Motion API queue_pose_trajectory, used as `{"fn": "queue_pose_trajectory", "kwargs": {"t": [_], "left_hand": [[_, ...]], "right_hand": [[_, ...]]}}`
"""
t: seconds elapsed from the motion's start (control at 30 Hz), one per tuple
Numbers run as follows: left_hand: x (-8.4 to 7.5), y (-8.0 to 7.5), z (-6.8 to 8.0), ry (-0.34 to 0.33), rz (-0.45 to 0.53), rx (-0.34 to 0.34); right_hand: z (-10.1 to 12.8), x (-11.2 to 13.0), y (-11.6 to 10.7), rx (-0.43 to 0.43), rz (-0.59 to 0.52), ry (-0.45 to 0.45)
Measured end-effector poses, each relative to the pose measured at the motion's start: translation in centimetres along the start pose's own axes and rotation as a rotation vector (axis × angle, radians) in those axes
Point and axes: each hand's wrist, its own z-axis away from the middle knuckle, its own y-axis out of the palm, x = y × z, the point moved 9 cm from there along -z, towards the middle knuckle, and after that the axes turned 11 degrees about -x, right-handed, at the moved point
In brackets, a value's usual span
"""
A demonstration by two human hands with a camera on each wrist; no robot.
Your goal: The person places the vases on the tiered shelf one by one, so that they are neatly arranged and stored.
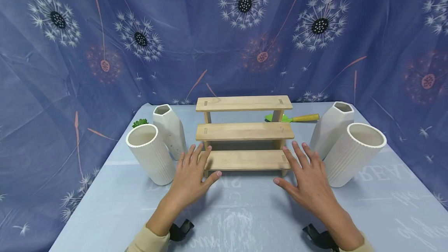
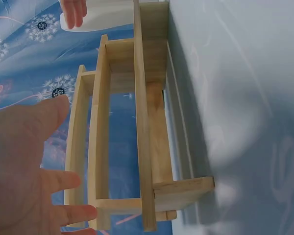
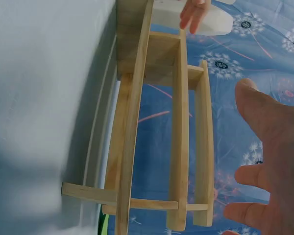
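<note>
A three-tier wooden stand rises like steps in the middle of the table. My left hand is spread out, palm down, by the stand's lower left corner, holding nothing. Mirroring it, my right hand spreads its fingers near the lower right corner, also holding nothing. In the left wrist view the left hand appears beside the wooden tiers. The right wrist view has the right hand beside the same stand, thumb and fingers apart.
To the left stand a ribbed white vase, a faceted white vase and a small green plant. On the right are another ribbed vase and faceted vase. Behind the stand lies a green trowel with a wooden handle.
</note>
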Motion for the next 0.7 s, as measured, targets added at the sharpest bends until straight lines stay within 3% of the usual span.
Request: {"fn": "queue_pose_trajectory", "kwargs": {"t": [0.7], "left_hand": [[1.4, -0.8, -0.2, -0.033, 0.104, -0.092]], "right_hand": [[0.1, -1.3, -2.9, -0.201, -0.144, 0.051]]}}
